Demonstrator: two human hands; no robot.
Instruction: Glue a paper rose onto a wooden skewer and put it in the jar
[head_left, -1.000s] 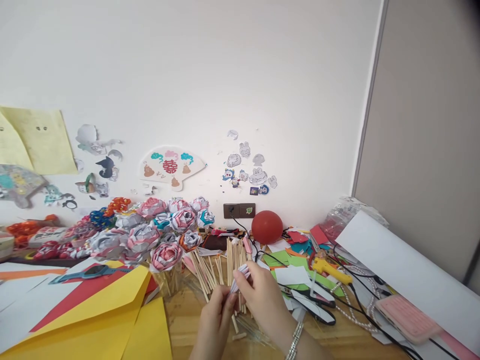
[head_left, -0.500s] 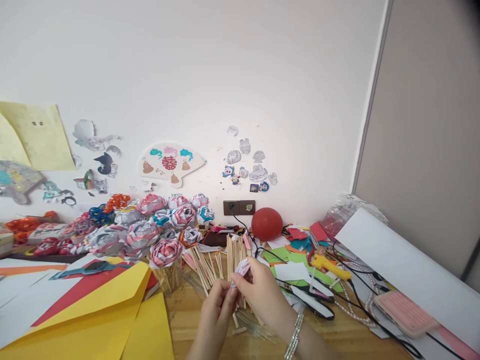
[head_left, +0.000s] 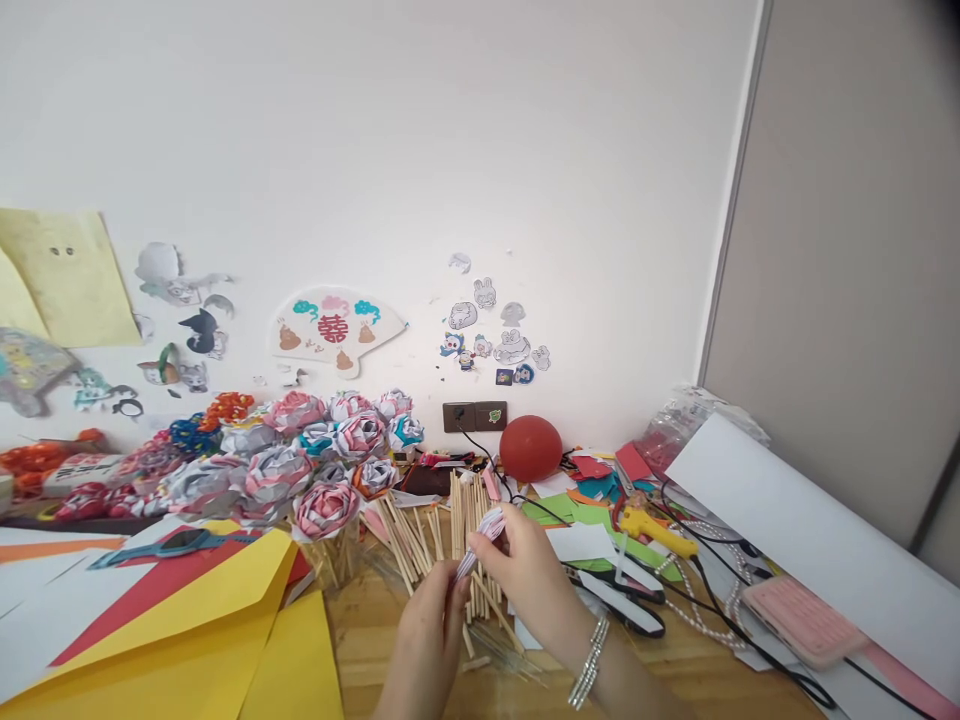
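Note:
A small white folded paper piece (head_left: 491, 523) with pinkish-purple stripes is held up between my two hands. My right hand (head_left: 529, 562) pinches its upper part between thumb and fingers, a silver bracelet (head_left: 589, 662) on the wrist. Lower down, my left hand (head_left: 433, 615) closes on the paper's bottom end, its fingertips partly hidden. Behind and under both hands lie several thin wooden sticks (head_left: 469, 500), loosely bunched on the wooden table (head_left: 367, 640).
Paper flowers (head_left: 327, 507) crowd the left. Yellow sheets (head_left: 225, 630) and a blue watch (head_left: 180, 543) lie front left. A red balloon (head_left: 530, 448) stands behind the sticks. To the right are a yellow glue gun (head_left: 657, 528), scissors (head_left: 619, 603), cables and a pink keypad-like device (head_left: 802, 618).
My left hand has moved slightly down and away from my right, so more of the striped paper shows between them. The whole view has shifted a little.

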